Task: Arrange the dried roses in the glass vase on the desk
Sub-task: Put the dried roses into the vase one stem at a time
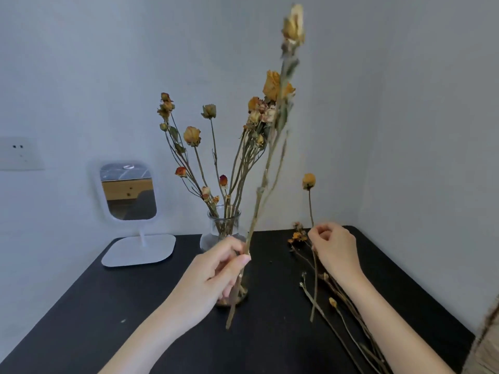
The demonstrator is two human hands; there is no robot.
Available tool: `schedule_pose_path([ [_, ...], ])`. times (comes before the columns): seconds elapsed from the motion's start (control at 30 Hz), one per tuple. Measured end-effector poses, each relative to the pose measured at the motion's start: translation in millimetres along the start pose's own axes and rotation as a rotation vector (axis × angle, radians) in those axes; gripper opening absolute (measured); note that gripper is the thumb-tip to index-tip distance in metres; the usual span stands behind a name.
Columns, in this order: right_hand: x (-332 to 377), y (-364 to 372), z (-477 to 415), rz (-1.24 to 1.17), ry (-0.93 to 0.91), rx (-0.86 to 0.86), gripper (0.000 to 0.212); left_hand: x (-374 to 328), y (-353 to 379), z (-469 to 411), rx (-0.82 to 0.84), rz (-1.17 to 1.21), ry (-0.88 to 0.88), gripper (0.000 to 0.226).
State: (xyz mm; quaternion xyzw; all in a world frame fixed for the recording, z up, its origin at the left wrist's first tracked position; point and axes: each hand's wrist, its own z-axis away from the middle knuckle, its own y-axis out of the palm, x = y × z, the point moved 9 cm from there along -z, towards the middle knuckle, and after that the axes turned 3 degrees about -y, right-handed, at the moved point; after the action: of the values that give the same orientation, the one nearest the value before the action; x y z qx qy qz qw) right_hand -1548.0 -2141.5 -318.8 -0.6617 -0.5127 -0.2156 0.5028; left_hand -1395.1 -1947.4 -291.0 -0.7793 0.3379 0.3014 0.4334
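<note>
Here, a clear glass vase stands near the middle of a black desk surface. It holds a loose spray of dried yellow, orange and red roses whose stems fan out from its narrow neck. Its lower body is partly hidden behind the person's left hand.

That hand's grip pinches, between thumb and fingertips, the lower part of a long-stemmed dried yellow rose. The rose is held nearly upright just in front of the vase, its pale bloom blurred and high above the others. The right hand, to the right of the vase, has its fingers curled round the stem of a shorter dried rose with a round orange bud, also upright. Beneath it, loose dried stems lie scattered on the surface.

The step in hand appears to be adding stems to the vase, and the long rose looks next in line. That calls for lifting its cut end clear of the rim, then threading it down through the crowded neck without snapping the brittle heads. The task seems roughly half done.

To the left stands a white-framed table mirror, with a white socket on the wall beyond.
</note>
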Motion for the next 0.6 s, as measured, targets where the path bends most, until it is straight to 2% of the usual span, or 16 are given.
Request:
schedule_pose_path([
  [0.3,29.8,14.4,7.3,-0.021,-0.055,0.039,0.007,-37.1,-109.6,-20.9,-0.624,0.042,0.157,0.014],
  [0.43,31.2,15.1,7.2,-0.006,-0.055,0.047,0.008,-56.5,-131.3,-32.6,-0.735,0.099,0.217,0.021],
  [0.6,30.1,14.2,7.2,-0.006,-0.065,0.048,0.004,-59.7,-126.6,-47.2,-0.739,0.047,0.210,0.016],
])
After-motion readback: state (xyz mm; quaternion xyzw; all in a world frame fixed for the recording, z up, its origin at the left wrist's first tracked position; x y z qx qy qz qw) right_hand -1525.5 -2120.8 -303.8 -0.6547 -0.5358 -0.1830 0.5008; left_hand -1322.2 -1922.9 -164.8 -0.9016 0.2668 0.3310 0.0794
